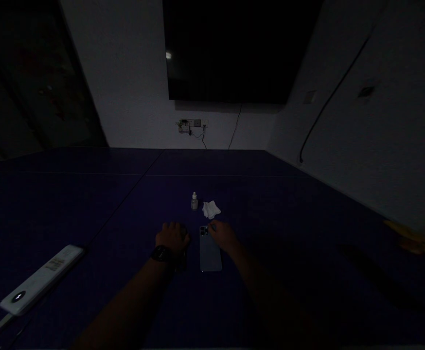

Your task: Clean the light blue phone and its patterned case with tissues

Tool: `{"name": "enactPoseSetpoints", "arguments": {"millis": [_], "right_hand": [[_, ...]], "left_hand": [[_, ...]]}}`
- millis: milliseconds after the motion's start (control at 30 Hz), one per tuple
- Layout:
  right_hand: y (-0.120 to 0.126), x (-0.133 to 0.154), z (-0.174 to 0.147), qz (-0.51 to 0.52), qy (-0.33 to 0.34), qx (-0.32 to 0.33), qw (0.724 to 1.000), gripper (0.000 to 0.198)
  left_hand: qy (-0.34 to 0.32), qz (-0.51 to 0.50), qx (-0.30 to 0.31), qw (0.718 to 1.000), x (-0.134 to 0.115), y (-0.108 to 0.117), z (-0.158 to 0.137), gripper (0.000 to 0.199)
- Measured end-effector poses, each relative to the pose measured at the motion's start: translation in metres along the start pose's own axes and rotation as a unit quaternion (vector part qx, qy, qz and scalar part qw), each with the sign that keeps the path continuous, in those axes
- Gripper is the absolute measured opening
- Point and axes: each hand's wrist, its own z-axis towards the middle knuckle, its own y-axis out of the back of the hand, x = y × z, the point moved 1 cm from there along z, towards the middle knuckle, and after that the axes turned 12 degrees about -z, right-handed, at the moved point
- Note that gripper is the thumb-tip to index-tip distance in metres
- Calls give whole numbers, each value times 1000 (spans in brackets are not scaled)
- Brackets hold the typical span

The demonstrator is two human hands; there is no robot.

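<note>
A smartphone [210, 255] lies back side up on the dark blue table, its camera lenses at the far end. My right hand [222, 234] is at the phone's upper right corner, fingers closed and touching beside the lenses; what they pinch, if anything, is hidden. My left hand [171, 237], with a dark watch [161, 253] on the wrist, rests left of the phone with fingers curled over a dark object that is too dim to name. Just beyond stand a small dropper bottle [194, 202] with a white cap and a crumpled white cloth or tissue [211, 209].
A long white device [44, 279] with a lit round display and a cable lies at the left. Seams cross the table [88, 199]. A large dark screen [234, 48] hangs on the back wall above sockets [194, 123]. Something yellow [413, 238] lies at the right.
</note>
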Motion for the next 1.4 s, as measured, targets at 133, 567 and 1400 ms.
{"name": "enactPoseSetpoints", "arguments": {"millis": [133,567,1400], "right_hand": [[-5,6,-3,-41,30,-29,998,25],[-14,10,-7,-81,26,-68,994,22],[28,-9,101,451,-116,-114,878,34]], "left_hand": [[-7,-6,-15,1000,3,-3,-3,42],[-8,-23,-21,999,8,-6,-3,49],[-40,-160,-71,984,21,-8,-2,36]]}}
